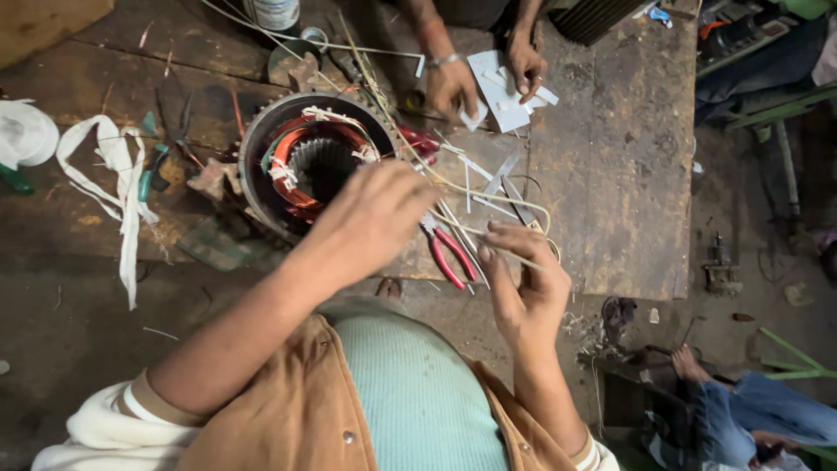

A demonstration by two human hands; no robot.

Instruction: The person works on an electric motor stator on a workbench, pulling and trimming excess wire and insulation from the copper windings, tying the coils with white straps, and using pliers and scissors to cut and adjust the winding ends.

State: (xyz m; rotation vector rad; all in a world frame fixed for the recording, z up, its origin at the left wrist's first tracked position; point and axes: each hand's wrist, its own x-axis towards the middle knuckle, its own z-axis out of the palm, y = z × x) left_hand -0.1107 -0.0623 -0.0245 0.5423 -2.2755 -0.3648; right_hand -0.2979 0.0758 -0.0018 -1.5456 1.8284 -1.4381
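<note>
A thin wire (pixel 514 259) is pinched in the right hand (pixel 523 288); the left hand (pixel 370 218) is held over the stator (pixel 305 161), apparently touching it.

Under your hands the motor stator (pixel 316 166) shows a dull grey metal ring, glossy copper-red wire and white cloth ties. The pliers (pixel 449 253) have smooth red plastic grips. The workbench (pixel 610 166) is rough, stained wood; the strip (pixel 122 187) is matt white cloth.

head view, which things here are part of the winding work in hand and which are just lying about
In hand: motor stator; pale sleeving strand; left hand; right hand.

Lying about: red-handled pliers; white cloth tape; green-handled tool; white paper pieces.
</note>
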